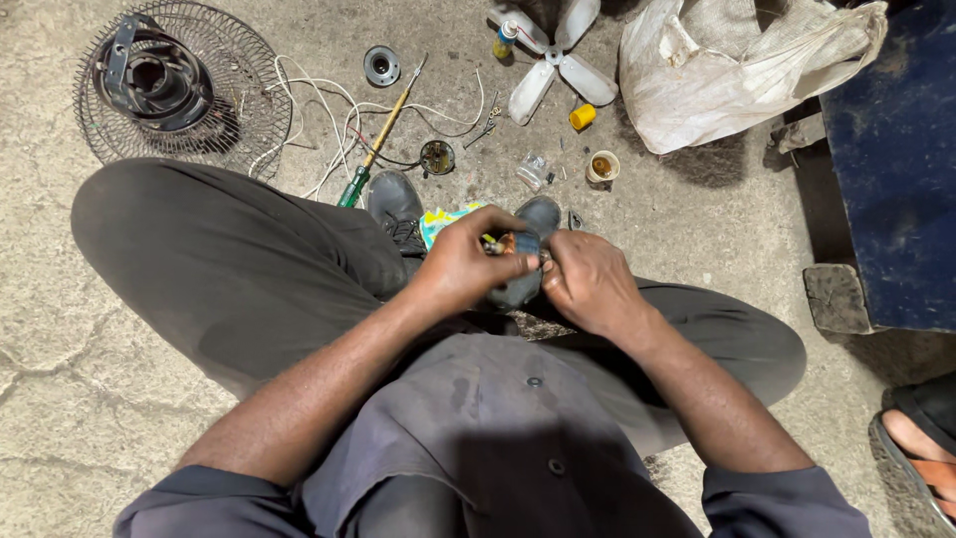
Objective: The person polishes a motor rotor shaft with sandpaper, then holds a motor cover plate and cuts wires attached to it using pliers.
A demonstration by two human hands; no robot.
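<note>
The left hand (460, 264) and the right hand (590, 284) meet over the person's lap, and between them they hold a small fan motor part (516, 249), a dark grey piece with copper-coloured windings and thin wires at its top. The left hand's fingers are closed around its upper side, the right hand's fingers pinch at its right edge; how tight each grip is, I cannot tell. I judge the part to be rather heavy for its size and stiff in the body, but the thin wires look fragile, so it is better to hold it by the metal body and not by the wires. On the concrete floor (60, 329) far from the hands lie a wire fan guard (239, 110) at the far left, a screwdriver with green handle (378, 139), white loose wires (319, 120), a white fan blade (553, 60), a yellow cap (582, 117) and a small round cup (602, 165). A small tube with blue and yellow label (505, 40) lies beside the blade. Just behind the hands a flat packet in yellow and light blue colours (443, 219) shows between the shoes. A white woven sack (737, 70) sits far right, next to a dark blue box (896, 149).
</note>
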